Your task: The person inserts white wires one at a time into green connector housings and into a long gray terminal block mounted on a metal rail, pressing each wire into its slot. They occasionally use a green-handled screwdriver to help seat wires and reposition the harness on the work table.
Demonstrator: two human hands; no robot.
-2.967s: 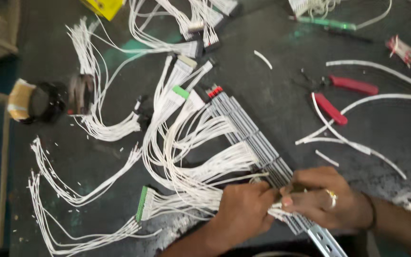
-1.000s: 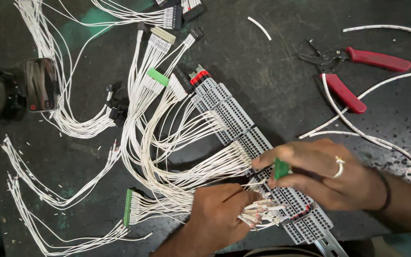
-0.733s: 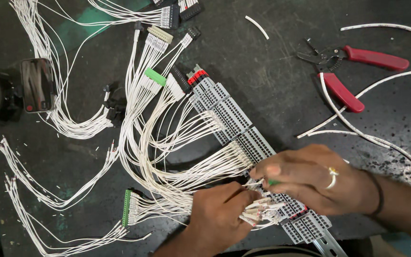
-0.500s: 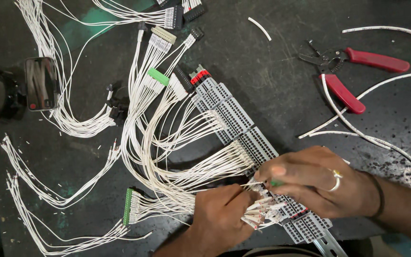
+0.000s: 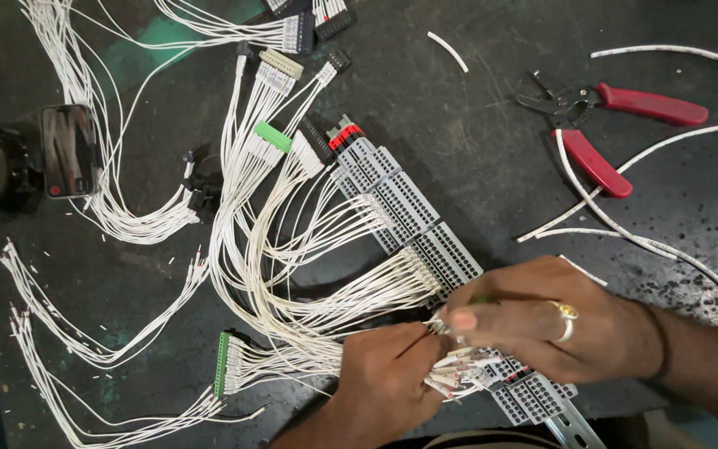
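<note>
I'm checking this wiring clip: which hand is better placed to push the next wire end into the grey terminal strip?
Probably the right hand: its fingertips sit at the terminal strip, while the left hand bunches the loose wire ends.

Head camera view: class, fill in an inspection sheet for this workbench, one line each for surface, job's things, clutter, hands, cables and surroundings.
Surface: dark worktop, scuffed, with pale specks at the right.
Job's things: grey terminal strip lying diagonally on a metal rail; white wires fan from it to the left.
Clutter: red-handled pliers, a cut wire piece, a phone on a black holder.
Hands: left hand pinches a bunch of wire ends at the strip; right hand, wearing a ring, works beside it, with a bit of green showing under the fingers.
Cables: loose wire bundles with plugs, one green plug.
Surroundings: nothing seen.
</note>
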